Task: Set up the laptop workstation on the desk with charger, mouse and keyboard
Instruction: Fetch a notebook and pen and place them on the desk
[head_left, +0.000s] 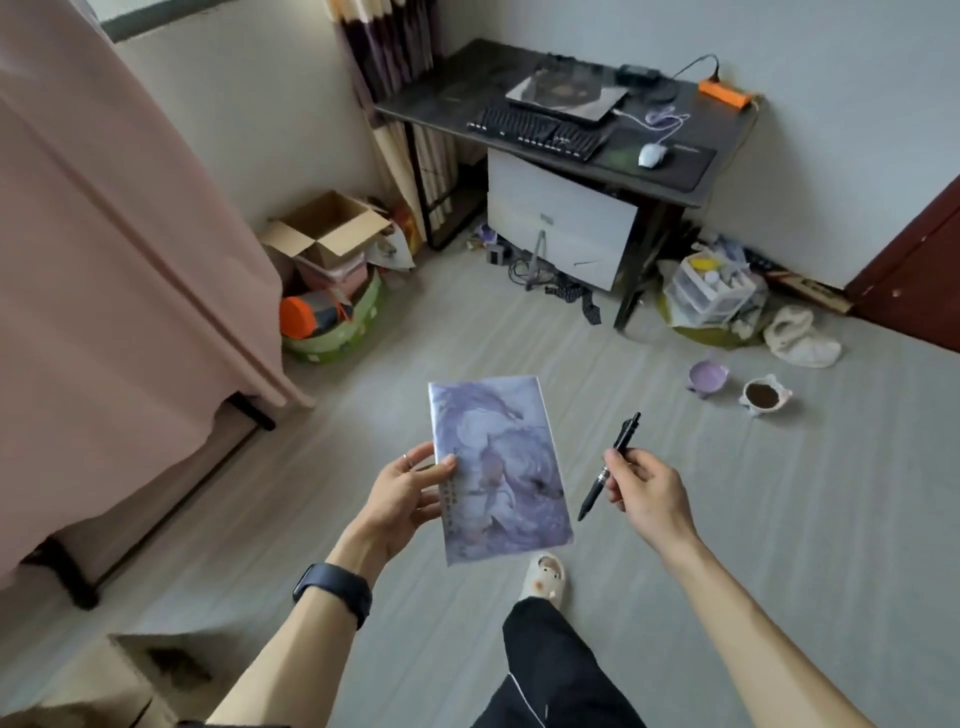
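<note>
I stand a few steps from a black desk (431, 98) in the far corner. On it lie a closed laptop (566, 93), a black keyboard (535, 130) in front of it, a white mouse (652, 154) on a dark mouse pad (685, 166), a black charger brick (639, 74) and an orange power strip (724, 92). My left hand (402, 493) grips the left edge of a purple notebook (498, 467). A black pen (610, 465) is held in my right hand (644, 493).
A white panel (561, 218) leans under the desk with cables on the floor. A cardboard box (324, 228) and bins sit left, a plastic drawer unit (711, 286) right. Two small bowls (737, 387) stand on the floor. A pink-draped rack (104, 260) fills the left.
</note>
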